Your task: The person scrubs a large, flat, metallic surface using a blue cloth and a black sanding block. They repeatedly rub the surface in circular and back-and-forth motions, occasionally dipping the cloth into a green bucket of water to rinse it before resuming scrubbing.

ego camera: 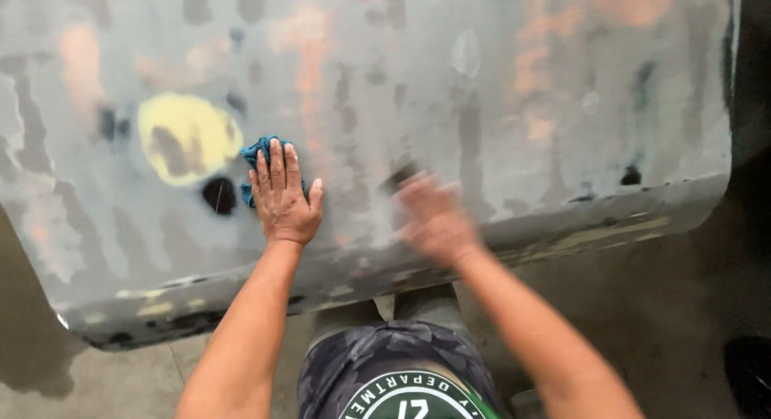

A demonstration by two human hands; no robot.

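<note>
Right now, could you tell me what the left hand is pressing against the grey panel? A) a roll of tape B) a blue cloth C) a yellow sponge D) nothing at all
B: the left hand lies flat on a blue cloth that sticks out past its fingers on the panel, beside a yellow patch.

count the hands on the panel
2. The left hand lies flat on the grey panel, pressing a blue rag. The right hand, motion-blurred, is at the panel's lower edge holding something dark I cannot make out.
</note>
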